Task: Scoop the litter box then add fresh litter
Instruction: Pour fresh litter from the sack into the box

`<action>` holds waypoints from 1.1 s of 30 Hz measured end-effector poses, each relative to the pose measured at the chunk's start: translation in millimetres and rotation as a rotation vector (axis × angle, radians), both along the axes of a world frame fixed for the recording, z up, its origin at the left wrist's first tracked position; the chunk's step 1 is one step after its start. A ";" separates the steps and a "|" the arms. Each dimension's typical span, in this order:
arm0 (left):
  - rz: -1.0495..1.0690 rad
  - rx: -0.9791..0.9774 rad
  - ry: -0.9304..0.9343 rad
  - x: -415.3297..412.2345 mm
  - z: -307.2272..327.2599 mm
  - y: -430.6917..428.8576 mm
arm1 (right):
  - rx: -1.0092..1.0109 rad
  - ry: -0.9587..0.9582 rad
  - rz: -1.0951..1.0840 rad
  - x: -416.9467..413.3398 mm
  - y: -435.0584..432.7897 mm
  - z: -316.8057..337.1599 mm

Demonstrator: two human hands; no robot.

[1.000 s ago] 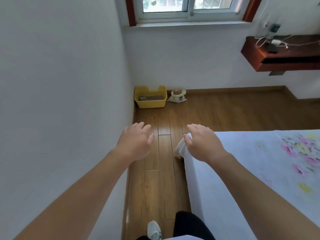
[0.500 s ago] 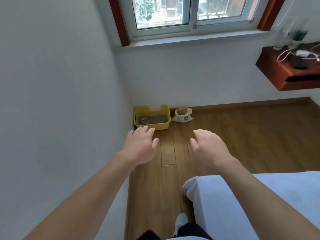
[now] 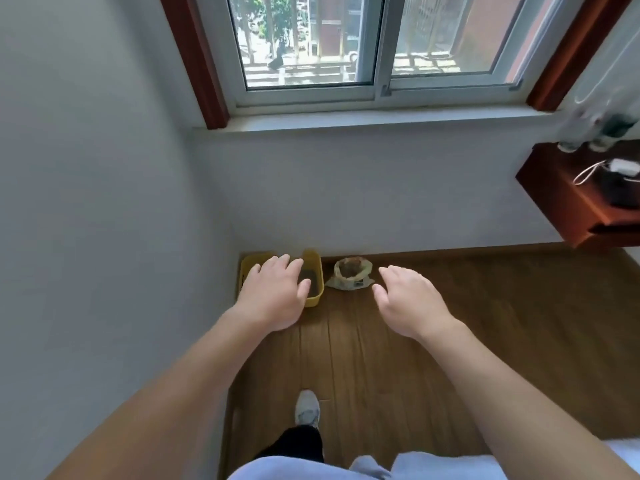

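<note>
Yellow plastic of the litter box [image 3: 313,277] is now seen much larger and closer than a moment earlier, and it is placed on the wooden floor [image 3: 381,358] in the corner, against the left wall [image 3: 104,202] and below the window [image 3: 363,46]. Both arms are held forward with nothing grasped: the left hand [image 3: 273,296] and the right hand [image 3: 408,299] are loosely spread, palms down. The bed that was visible before at the lower right is almost gone from view. Most of the box is covered by the left hand, so its contents are hardly seen; something dark, perhaps litter, is noticed inside. Just beside the box, a small open bag [image 3: 351,273] with brownish contents is standing by the skirting board. One white shoe [image 3: 306,408] is seen stepping forward.
</note>
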State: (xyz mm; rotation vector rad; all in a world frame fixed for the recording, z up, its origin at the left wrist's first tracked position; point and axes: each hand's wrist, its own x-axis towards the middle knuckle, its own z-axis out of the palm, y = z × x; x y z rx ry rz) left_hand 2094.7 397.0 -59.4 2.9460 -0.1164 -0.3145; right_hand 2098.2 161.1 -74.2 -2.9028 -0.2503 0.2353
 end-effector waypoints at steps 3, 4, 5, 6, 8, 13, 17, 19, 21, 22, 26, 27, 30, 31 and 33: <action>-0.019 -0.006 0.013 65.1 -3.8 2.9 | 0.005 0.026 -0.029 59.2 4.2 -2.4; -0.029 -0.007 0.018 86.8 -3.1 2.8 | 0.003 0.027 -0.039 79.0 5.1 -2.3; -0.037 -0.012 0.025 107.8 -3.0 2.2 | -0.001 0.030 -0.048 97.4 5.0 -2.3; -0.048 -0.013 0.029 127.4 -2.3 0.7 | -0.003 0.038 -0.056 114.8 4.2 -2.4; -0.068 -0.014 0.035 161.9 -1.5 -3.5 | -0.016 0.051 -0.065 146.6 1.0 -3.2; -0.040 -0.018 0.052 236.5 -10.5 -17.1 | -0.034 0.089 -0.037 233.0 -13.8 -17.5; 0.009 -0.017 0.060 290.8 -44.6 -35.7 | -0.025 0.099 0.074 309.4 -28.1 -48.2; 0.050 -0.028 0.092 317.8 -69.1 -49.4 | -0.022 0.109 0.147 347.4 -36.4 -70.1; 0.099 -0.033 0.113 343.4 -92.7 -64.2 | -0.025 0.119 0.221 383.5 -46.5 -93.5; 0.122 -0.034 0.119 354.8 -104.9 -71.5 | -0.033 0.132 0.253 400.0 -52.6 -105.9; 0.187 -0.030 0.147 397.9 -165.1 -94.2 | -0.049 0.179 0.348 457.4 -73.1 -167.3; 0.195 -0.025 0.151 408.9 -186.3 -98.4 | -0.055 0.185 0.368 470.9 -76.7 -188.7; 0.196 -0.027 0.172 437.5 -267.4 -106.1 | -0.074 0.213 0.392 506.2 -82.2 -271.5; 0.188 -0.033 0.179 446.4 -299.7 -106.9 | -0.079 0.219 0.403 516.2 -83.1 -304.4; 0.158 -0.055 0.191 462.6 -370.4 -107.3 | -0.098 0.245 0.446 534.3 -84.1 -374.8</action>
